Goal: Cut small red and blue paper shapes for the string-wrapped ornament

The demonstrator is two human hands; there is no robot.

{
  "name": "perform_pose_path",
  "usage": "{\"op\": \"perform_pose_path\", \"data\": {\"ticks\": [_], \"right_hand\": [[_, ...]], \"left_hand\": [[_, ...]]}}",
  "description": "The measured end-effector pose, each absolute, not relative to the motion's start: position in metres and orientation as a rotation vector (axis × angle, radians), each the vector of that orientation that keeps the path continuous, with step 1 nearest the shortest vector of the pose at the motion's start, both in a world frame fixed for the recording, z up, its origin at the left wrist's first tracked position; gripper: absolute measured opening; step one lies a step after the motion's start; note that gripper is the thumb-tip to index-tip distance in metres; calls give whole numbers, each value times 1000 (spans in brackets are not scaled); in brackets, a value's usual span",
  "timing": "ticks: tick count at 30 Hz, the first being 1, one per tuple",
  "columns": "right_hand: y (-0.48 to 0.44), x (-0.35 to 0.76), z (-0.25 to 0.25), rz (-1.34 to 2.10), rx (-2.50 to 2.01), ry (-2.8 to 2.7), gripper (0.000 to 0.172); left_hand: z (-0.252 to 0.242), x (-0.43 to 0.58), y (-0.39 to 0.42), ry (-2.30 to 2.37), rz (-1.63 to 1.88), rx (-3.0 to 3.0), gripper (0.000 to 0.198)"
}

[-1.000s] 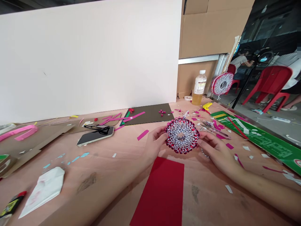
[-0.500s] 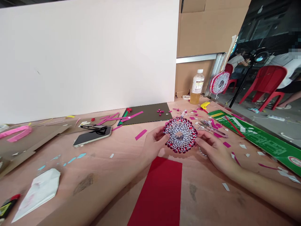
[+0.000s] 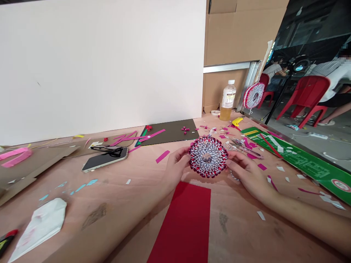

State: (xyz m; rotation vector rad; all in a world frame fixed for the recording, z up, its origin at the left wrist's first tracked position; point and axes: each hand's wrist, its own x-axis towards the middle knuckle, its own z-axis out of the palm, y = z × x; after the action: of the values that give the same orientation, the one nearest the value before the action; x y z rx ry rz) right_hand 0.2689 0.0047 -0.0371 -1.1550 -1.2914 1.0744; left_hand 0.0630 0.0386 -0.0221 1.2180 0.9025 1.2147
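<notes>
A round woven paper disc, white and dark with a red rim, is held tilted above the table between both my hands. My left hand pinches its left edge and my right hand grips its right edge, fingers curled on the rim. A red paper sheet lies flat just in front of the hands. Pink paper strips and small scraps lie scattered around the disc.
A phone with glasses on it lies to the left, a bottle and a second woven disc at the back right. A green sheet runs along the right edge. A white board stands behind. People sit on red chairs outside.
The disc and both hands have drifted slightly left and up in view as my head turned; the grip on the disc is unchanged.
</notes>
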Motion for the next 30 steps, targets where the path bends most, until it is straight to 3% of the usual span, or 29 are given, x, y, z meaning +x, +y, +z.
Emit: {"op": "perform_pose_path", "data": {"ticks": [14, 23, 30], "right_hand": [[10, 272, -43, 1053, -1146, -1194, 25], [9, 270, -44, 1104, -1085, -1220, 23], [3, 267, -39, 1090, -1061, -1365, 20]], "left_hand": [[-28, 61, 43, 814, 1094, 1077, 21], [-36, 65, 35, 570, 926, 1073, 52], [-46, 61, 33, 466, 948, 931, 56]]}}
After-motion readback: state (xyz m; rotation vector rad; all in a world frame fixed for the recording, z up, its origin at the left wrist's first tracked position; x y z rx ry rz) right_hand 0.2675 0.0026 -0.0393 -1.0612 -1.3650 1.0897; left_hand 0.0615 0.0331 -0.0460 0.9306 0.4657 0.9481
